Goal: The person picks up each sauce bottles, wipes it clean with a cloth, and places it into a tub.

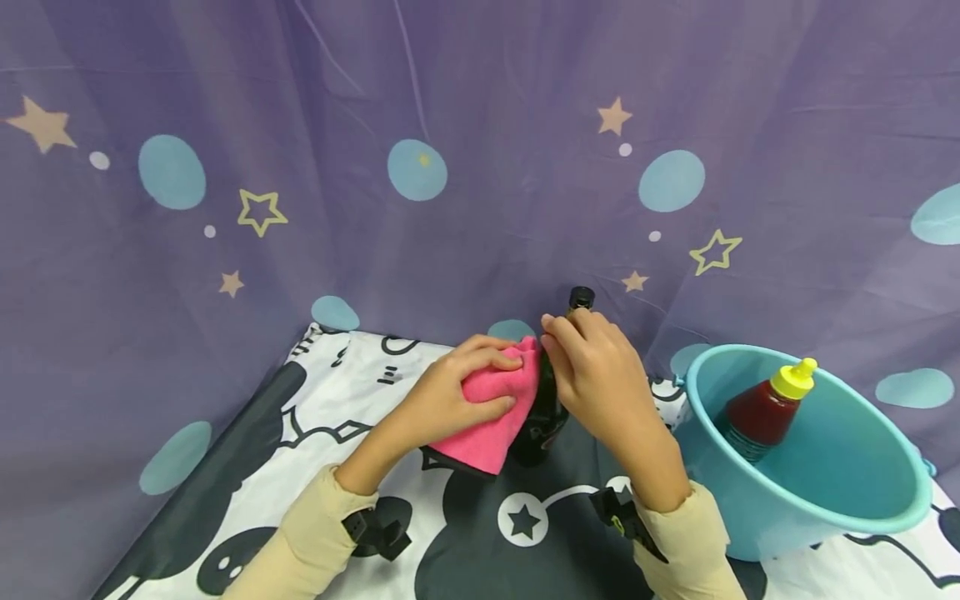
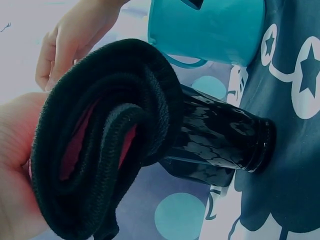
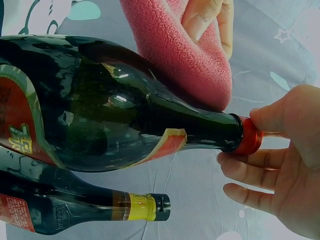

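Note:
My left hand (image 1: 457, 383) grips a folded pink cloth (image 1: 491, 425) with a dark edge. In the right wrist view the cloth (image 3: 175, 60) lies against the shoulder and neck of a dark green glass bottle (image 3: 95, 105) with a red and green label. My right hand (image 3: 295, 165) pinches that bottle's red cap (image 3: 248, 135) between thumb and fingers. From the left wrist, the rolled cloth (image 2: 105, 135) hides the bottle's upper part, while its base (image 2: 260, 145) meets the dark print of the bedding. Behind stands a second dark bottle (image 3: 55, 205) with a yellow neck band and black cap (image 1: 581, 297).
At the right stands a light blue bucket (image 1: 795, 500) with a dark red squeeze bottle (image 1: 761, 417), yellow-capped, leaning inside it. Black-and-white printed fabric (image 1: 330, 425) covers the surface. A purple curtain (image 1: 480, 250) with stars and dots hangs close behind.

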Action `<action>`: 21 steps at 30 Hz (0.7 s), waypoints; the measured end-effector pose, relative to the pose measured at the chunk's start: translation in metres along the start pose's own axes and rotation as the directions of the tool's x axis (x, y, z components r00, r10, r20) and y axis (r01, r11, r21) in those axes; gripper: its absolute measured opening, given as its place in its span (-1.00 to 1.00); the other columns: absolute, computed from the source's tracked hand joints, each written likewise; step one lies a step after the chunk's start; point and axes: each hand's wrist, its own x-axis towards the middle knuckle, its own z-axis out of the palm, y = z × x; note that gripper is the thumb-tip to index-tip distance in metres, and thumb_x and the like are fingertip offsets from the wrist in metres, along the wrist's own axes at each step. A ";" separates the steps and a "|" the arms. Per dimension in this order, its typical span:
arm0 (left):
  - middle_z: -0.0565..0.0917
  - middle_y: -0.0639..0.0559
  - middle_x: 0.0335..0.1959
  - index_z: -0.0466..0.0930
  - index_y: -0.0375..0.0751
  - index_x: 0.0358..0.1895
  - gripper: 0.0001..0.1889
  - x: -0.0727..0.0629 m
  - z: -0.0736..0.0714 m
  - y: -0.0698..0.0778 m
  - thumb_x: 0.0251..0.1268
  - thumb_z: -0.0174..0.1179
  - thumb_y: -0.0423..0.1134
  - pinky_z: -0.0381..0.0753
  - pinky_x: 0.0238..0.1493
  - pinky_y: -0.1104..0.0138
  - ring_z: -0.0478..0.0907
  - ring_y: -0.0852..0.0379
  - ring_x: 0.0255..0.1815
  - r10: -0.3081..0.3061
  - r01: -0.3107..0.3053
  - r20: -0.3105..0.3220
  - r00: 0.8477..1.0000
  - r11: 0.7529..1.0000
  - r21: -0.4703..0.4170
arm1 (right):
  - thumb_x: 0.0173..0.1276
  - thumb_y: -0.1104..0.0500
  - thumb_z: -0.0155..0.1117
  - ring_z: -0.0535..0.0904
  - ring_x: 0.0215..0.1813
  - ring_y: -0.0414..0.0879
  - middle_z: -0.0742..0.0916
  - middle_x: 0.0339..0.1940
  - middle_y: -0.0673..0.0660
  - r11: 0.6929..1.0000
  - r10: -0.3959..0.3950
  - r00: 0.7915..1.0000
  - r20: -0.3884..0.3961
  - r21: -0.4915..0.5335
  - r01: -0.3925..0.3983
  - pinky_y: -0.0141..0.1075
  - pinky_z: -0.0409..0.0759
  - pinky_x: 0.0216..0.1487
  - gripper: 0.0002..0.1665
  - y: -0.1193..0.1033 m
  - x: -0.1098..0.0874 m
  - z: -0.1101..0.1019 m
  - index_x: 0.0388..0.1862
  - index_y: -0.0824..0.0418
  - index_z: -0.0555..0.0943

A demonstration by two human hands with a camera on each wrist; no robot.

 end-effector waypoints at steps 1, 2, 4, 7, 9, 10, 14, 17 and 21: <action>0.58 0.08 0.25 0.71 -0.02 0.10 -0.61 0.000 0.000 0.000 0.17 0.47 -0.22 0.66 0.12 0.24 0.56 0.09 0.25 -0.001 0.001 0.002 1.000 1.000 0.007 | 0.46 0.24 0.27 0.45 -0.38 0.00 0.62 -0.33 0.16 1.000 0.001 1.000 -0.003 -0.002 -0.001 -0.18 0.46 -0.34 -0.75 0.000 0.000 0.000 0.04 0.30 0.71; 0.58 0.09 0.25 0.71 -0.01 0.09 -0.62 0.000 0.001 0.000 0.17 0.47 -0.21 0.65 0.12 0.23 0.56 0.10 0.25 -0.004 0.004 0.002 1.000 1.000 0.016 | 0.46 0.24 0.27 0.45 -0.38 0.00 0.62 -0.33 0.16 1.000 0.001 1.000 -0.005 -0.005 -0.001 -0.18 0.46 -0.33 -0.75 0.001 -0.001 0.001 0.04 0.30 0.70; 0.57 0.10 0.25 0.70 0.00 0.09 -0.62 0.000 0.002 0.000 0.17 0.47 -0.21 0.65 0.12 0.23 0.56 0.11 0.25 -0.011 0.011 0.003 1.000 1.000 0.020 | 0.45 0.24 0.29 0.45 -0.38 0.00 0.62 -0.33 0.16 1.000 -0.003 1.000 -0.009 -0.007 0.003 -0.18 0.47 -0.33 -0.75 0.001 -0.001 0.001 0.03 0.30 0.71; 0.57 0.11 0.26 0.70 0.01 0.09 -0.61 -0.003 0.004 0.000 0.16 0.47 -0.21 0.66 0.11 0.24 0.56 0.11 0.25 -0.022 0.022 0.003 1.000 1.000 0.017 | 0.43 0.25 0.30 0.45 -0.39 -0.01 0.62 -0.35 0.15 1.000 -0.013 1.000 -0.011 -0.010 0.013 -0.19 0.47 -0.35 -0.76 0.001 -0.003 0.001 0.02 0.29 0.71; 0.57 0.12 0.27 0.70 0.01 0.09 -0.62 -0.006 0.006 0.001 0.17 0.47 -0.21 0.66 0.10 0.25 0.56 0.12 0.24 -0.027 0.027 0.002 1.000 1.000 0.012 | 0.42 0.25 0.31 0.44 -0.40 -0.02 0.62 -0.36 0.15 1.000 -0.019 1.000 -0.007 -0.010 0.019 -0.20 0.47 -0.35 -0.76 0.000 -0.005 0.001 0.01 0.29 0.71; 0.57 0.12 0.27 0.70 0.01 0.08 -0.62 -0.008 0.007 0.001 0.16 0.47 -0.21 0.66 0.11 0.25 0.57 0.12 0.24 -0.025 0.025 -0.002 1.000 1.000 0.012 | 0.42 0.25 0.31 0.44 -0.40 -0.02 0.61 -0.36 0.15 1.000 -0.022 1.000 -0.007 -0.011 0.022 -0.20 0.47 -0.35 -0.77 0.000 -0.006 0.001 0.00 0.29 0.71; 0.59 0.14 0.25 0.71 0.02 0.05 -0.64 -0.011 0.007 0.000 0.15 0.48 -0.22 0.63 0.16 0.24 0.57 0.14 0.25 -0.023 0.023 -0.005 1.000 1.000 0.019 | 0.43 0.24 0.30 0.44 -0.40 -0.01 0.61 -0.36 0.14 1.000 -0.029 1.000 -0.011 -0.012 0.029 -0.19 0.47 -0.35 -0.78 -0.001 -0.007 0.002 0.00 0.29 0.70; 0.59 0.13 0.23 0.71 0.02 0.04 -0.64 -0.009 0.006 -0.003 0.15 0.48 -0.22 0.62 0.17 0.24 0.57 0.14 0.25 -0.026 0.026 0.010 1.000 0.999 0.023 | 0.43 0.25 0.30 0.44 -0.40 -0.02 0.60 -0.36 0.14 0.999 -0.029 0.999 -0.020 -0.014 0.029 -0.19 0.46 -0.35 -0.78 -0.001 -0.007 0.003 -0.01 0.29 0.70; 0.58 0.12 0.20 0.71 0.01 0.05 -0.65 -0.002 0.000 -0.006 0.16 0.47 -0.22 0.64 0.13 0.25 0.56 0.13 0.23 -0.013 0.012 0.037 0.999 1.000 0.027 | 0.43 0.25 0.30 0.44 -0.40 -0.01 0.60 -0.36 0.14 1.000 -0.019 0.999 -0.036 -0.011 0.018 -0.20 0.46 -0.35 -0.78 0.001 -0.003 0.004 0.00 0.30 0.71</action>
